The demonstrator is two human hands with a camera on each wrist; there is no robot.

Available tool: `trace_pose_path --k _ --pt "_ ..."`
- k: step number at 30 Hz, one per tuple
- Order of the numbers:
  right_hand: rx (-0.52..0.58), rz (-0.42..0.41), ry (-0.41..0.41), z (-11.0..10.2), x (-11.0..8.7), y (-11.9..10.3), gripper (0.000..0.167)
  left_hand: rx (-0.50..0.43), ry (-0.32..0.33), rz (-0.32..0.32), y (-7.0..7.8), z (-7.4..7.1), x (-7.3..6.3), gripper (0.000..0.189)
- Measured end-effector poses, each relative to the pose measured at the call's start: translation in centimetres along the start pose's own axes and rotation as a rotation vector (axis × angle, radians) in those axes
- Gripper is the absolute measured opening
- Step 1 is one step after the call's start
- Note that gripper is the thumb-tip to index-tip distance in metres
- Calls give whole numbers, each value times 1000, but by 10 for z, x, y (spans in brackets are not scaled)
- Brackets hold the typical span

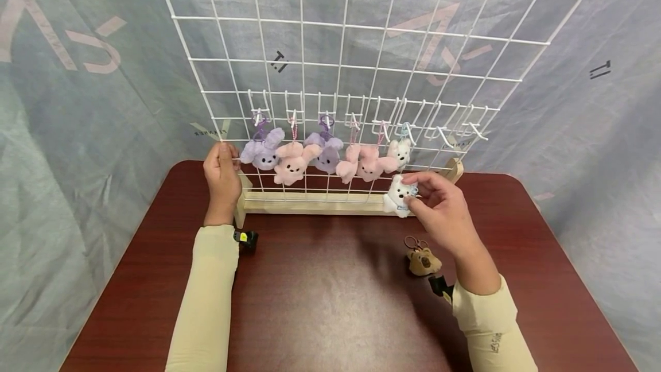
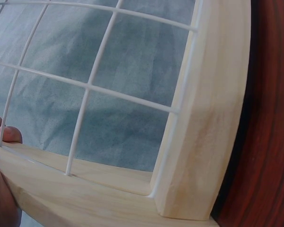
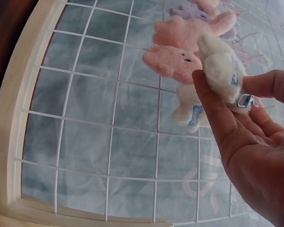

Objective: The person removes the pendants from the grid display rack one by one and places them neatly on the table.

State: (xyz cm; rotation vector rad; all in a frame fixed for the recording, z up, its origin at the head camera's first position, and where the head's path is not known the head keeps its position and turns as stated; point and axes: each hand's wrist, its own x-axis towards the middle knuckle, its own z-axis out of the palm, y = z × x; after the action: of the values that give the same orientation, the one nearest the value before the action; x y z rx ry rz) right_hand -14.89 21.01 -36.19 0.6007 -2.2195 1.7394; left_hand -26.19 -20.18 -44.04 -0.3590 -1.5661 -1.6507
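Note:
My left hand (image 1: 222,179) grips the left side of a white wire grid rack (image 1: 341,26); in the left wrist view its fingertips (image 2: 10,134) curl past the wooden frame (image 2: 85,194). With thumb and fingers, my right hand (image 1: 446,217) pinches a white plush keychain (image 1: 397,197), a small animal with a dark nose and blue ribbon, in front of the rack's lower right. Another white plush keychain (image 1: 400,152) hangs on a hook just above it. The right wrist view shows a small metal clasp (image 3: 246,101) beside the held plush (image 3: 218,64).
Purple plush keychains (image 1: 264,151) and pink ones (image 1: 293,164) hang on hooks along the rack's lower part. Bare hooks (image 1: 471,131) stick out at the right. A brown plush keychain (image 1: 423,261) lies on the dark red table (image 1: 325,303) near my right forearm.

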Motion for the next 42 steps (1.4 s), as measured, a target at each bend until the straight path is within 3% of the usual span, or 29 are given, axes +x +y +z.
trace_pose_path --k 21,29,42 --pt "-131 90 -44 -4 -1 6 25 -30 -14 20 0 1 1 48" --pt "-117 127 -140 -5 0 7 27 -31 5 8 0 0 0 48" --pt "-238 252 -350 -7 0 13 32 -18 1 -16 1 1 1 42"
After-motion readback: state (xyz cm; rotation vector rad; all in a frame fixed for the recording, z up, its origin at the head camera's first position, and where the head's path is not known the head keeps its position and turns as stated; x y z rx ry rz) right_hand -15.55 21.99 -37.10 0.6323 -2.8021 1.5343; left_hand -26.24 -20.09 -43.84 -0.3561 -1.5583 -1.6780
